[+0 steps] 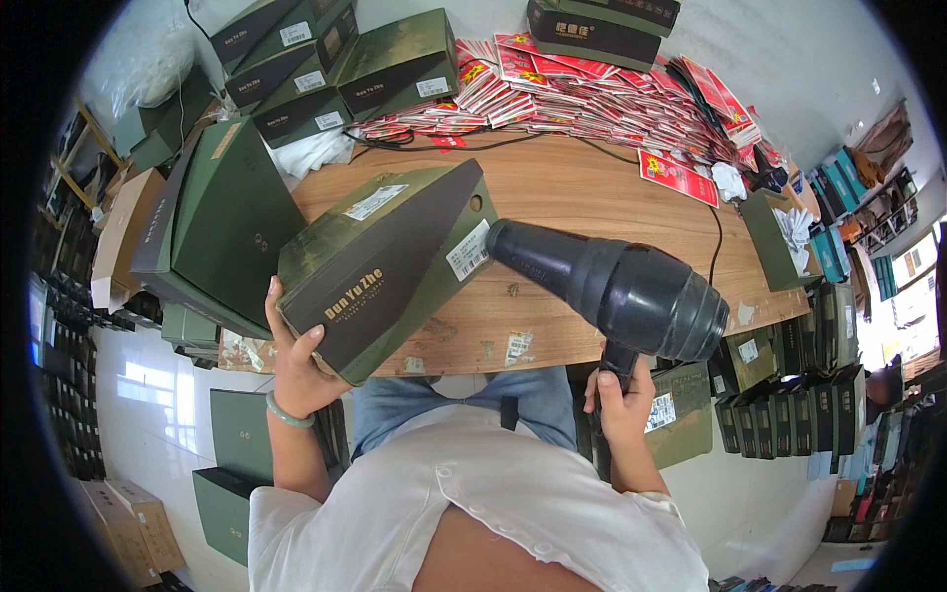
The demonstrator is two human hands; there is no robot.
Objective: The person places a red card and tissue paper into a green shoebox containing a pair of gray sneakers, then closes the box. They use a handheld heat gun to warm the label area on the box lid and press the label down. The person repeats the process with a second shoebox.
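Observation:
My left hand [298, 360] grips the near left corner of a green and dark grey shoebox [380, 266], holding it tilted above the table. The box has a white label on its top face and a barcode sticker [468, 251] on its right end, below a round hole. My right hand [623, 400] is wrapped round the handle of a black hair dryer [631, 294]. The dryer's nozzle points left, at or very near the box end beside the barcode sticker; whether they touch I cannot tell.
A wooden table [572, 197] lies before me, with a heap of red and white printed cards [592, 104] at its back. Stacked shoeboxes [395, 69] stand at the back left, and a large green box [222, 227] sits left. A cord [718, 247] runs along the right; more boxes [789, 414] line the floor.

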